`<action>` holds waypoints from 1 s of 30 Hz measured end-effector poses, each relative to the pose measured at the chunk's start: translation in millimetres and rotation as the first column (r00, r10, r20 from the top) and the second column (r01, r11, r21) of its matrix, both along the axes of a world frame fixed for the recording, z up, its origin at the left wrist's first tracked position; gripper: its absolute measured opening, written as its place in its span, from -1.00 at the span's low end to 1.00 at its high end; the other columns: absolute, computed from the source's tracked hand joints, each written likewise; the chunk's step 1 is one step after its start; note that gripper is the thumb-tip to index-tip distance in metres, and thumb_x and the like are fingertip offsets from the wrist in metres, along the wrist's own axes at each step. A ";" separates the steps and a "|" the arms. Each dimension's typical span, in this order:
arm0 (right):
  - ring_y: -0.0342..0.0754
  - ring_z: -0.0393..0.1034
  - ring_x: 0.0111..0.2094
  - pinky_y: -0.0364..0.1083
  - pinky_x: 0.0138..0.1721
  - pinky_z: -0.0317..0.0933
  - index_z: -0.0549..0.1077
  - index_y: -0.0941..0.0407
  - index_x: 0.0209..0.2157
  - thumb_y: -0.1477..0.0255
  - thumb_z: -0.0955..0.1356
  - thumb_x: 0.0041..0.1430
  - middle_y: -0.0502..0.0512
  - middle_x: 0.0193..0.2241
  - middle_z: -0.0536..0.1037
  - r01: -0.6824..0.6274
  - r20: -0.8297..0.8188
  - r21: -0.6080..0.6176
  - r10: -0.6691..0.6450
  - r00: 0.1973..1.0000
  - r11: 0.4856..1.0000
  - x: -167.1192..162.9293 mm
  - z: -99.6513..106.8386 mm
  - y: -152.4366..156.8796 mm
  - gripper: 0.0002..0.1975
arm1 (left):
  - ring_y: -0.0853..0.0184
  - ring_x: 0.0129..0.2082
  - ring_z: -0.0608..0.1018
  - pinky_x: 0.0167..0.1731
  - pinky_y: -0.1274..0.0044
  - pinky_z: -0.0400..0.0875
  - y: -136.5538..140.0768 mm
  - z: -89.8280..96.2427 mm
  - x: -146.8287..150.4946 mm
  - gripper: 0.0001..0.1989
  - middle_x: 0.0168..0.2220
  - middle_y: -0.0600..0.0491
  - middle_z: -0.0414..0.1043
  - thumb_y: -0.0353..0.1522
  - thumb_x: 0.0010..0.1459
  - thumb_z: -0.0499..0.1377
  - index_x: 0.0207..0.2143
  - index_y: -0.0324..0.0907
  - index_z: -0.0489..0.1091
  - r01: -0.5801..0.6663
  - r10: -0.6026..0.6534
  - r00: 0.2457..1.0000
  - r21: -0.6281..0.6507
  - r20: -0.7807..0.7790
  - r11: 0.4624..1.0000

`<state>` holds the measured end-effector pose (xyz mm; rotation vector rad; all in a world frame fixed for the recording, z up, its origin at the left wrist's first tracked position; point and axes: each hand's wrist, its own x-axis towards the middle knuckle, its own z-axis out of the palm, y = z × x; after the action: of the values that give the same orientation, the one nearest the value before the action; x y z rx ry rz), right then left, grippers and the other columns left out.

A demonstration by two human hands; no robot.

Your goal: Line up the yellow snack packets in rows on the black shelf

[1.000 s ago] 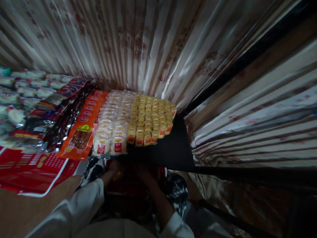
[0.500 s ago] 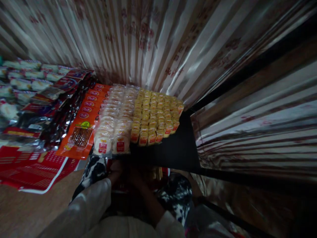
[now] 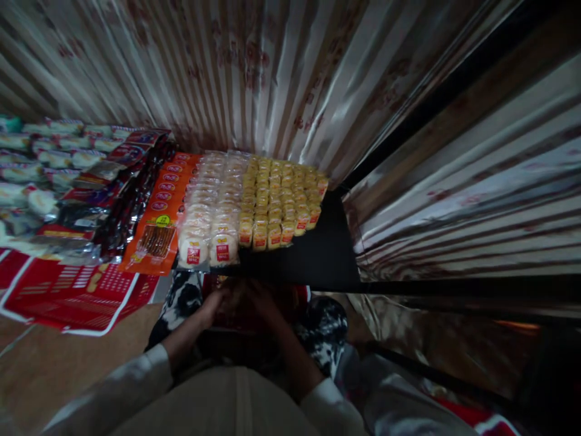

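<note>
Head view: deep shadow obscures the fingertips of the left hand (image 3: 213,304) and right hand (image 3: 262,300); whether either grasps anything cannot be determined; the red container (image 3: 293,303) lies directly at both hands, between patterned trouser legs (image 3: 327,321), below the black tabletop (image 3: 313,251); its surface appears dark red, white-edged at right; its contents are indistinct.

Place: appeared to be a small snack shop or stall | Goods: yellow packs (image 3: 275,206) and orange packets (image 3: 157,239) lay in rows on a black table (image 3: 318,257) | Surroundings: a red shopping basket (image 3: 68,297) stood in front; patterned, pleated curtains (image 3: 254,79) hung behind.
</note>
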<state>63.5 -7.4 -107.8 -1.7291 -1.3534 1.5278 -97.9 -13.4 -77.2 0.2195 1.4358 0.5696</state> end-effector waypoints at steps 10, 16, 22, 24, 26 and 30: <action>0.08 0.44 -0.24 0.06 -0.14 0.28 0.51 0.17 -0.27 0.06 0.40 -0.17 0.13 -0.29 0.57 0.215 -0.280 -0.064 -0.225 0.933 0.974 13.6 54.4 -24.1 -0.49 | 0.51 -0.73 0.28 -0.70 0.66 0.10 -9.7 53.8 1.5 -0.70 -0.73 0.20 0.24 -0.28 -0.06 0.16 -0.30 -0.30 0.41 0.053 -0.080 0.991 0.232 0.109 0.971; 0.02 0.45 -0.33 -0.03 -0.31 0.35 0.49 0.14 -0.32 0.09 0.40 -0.17 0.10 -0.37 0.56 0.374 -0.322 -0.115 -0.391 0.862 0.920 16.6 68.1 -35.9 -0.55 | 0.38 -0.36 0.48 -0.41 0.62 0.30 -18.1 79.3 1.2 -0.49 -0.25 0.01 0.47 -0.26 -0.07 0.20 -0.02 -0.21 0.34 0.165 -0.211 0.976 0.428 0.060 0.888; 0.01 0.44 -0.36 -0.06 -0.39 0.35 0.45 0.12 -0.27 0.09 0.39 -0.16 0.09 -0.37 0.55 0.425 -0.266 -0.014 -0.413 0.871 0.905 18.5 77.9 -36.6 -0.54 | 0.19 -0.04 0.39 -0.04 0.43 0.26 -22.4 89.8 3.1 -0.54 -0.04 -0.03 0.38 -0.40 -0.14 0.20 -0.08 -0.16 0.39 0.468 -0.312 0.883 0.611 -0.351 0.639; 0.01 0.44 -0.31 -0.07 -0.33 0.35 0.44 0.09 -0.20 0.12 0.38 -0.12 0.08 -0.30 0.55 0.432 -0.268 0.026 -0.410 0.872 0.901 20.2 84.3 -36.2 -0.54 | 0.19 -0.02 0.38 0.01 0.42 0.22 -22.7 88.2 4.1 -0.57 -0.05 -0.03 0.38 -0.45 -0.16 0.19 -0.13 -0.16 0.42 0.525 -0.308 0.850 0.637 -0.428 0.564; 0.01 0.43 -0.27 -0.07 -0.29 0.34 0.42 0.08 -0.13 0.15 0.38 -0.10 0.07 -0.26 0.54 0.426 -0.271 0.057 -0.396 0.877 0.903 22.3 91.2 -36.2 -0.52 | 0.20 -0.04 0.39 0.01 0.42 0.23 -23.0 86.4 6.0 -0.56 -0.05 -0.03 0.39 -0.47 -0.16 0.17 -0.13 -0.16 0.41 0.534 -0.309 0.844 0.651 -0.437 0.539; 0.00 0.41 -0.28 -0.07 -0.29 0.33 0.46 0.10 -0.17 0.09 0.34 -0.05 0.08 -0.28 0.54 0.394 -0.276 0.102 -0.355 0.893 0.913 27.2 105.6 -38.3 -0.53 | 0.20 -0.12 0.45 -0.12 0.46 0.33 -23.2 89.7 11.3 -0.58 -0.15 -0.02 0.46 -0.38 -0.11 0.20 -0.11 -0.19 0.40 0.471 -0.309 0.881 0.623 -0.358 0.624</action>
<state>90.6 -45.7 -2.1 -1.5295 -0.9176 1.3291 -86.6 -36.6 12.4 1.2225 1.2560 0.7153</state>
